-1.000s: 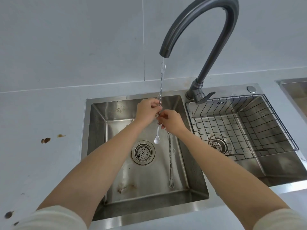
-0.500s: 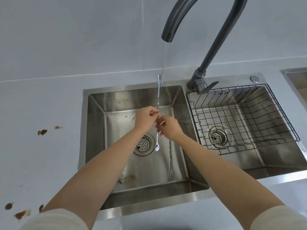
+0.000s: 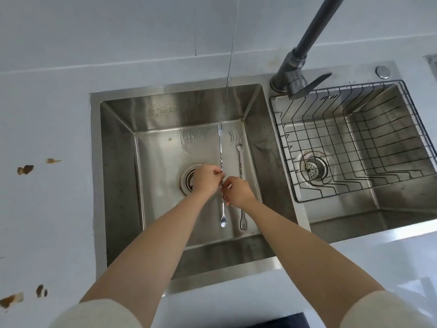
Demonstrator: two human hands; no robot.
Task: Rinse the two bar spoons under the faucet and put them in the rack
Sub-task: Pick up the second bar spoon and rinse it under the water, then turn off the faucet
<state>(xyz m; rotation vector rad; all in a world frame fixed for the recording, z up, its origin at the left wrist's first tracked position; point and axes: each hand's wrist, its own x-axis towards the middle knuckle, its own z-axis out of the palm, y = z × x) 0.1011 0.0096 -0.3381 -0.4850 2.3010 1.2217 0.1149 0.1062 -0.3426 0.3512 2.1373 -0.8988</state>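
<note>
Both hands pinch the twisted middle of one long bar spoon (image 3: 220,147), which stands upright over the left sink basin (image 3: 118,162). Its forked end points up into a thin water stream (image 3: 230,55); its small bowl hangs below. My left hand (image 3: 205,179) grips just above my right hand (image 3: 237,191). The second bar spoon (image 3: 240,159) lies flat on the basin floor just right of the hands, bowl away from me, fork end near me. The black wire rack (image 3: 293,181) sits in the right basin with nothing in it.
The dark faucet (image 3: 295,72) rises at the back between the basins, its spout out of frame. A drain (image 3: 188,178) lies partly under my left hand. Brown stains (image 3: 24,169) mark the white counter on the left.
The held spoon and both hands have dropped lower into the basin, away from the spout. The view has tilted down, so the spout is out of frame.
</note>
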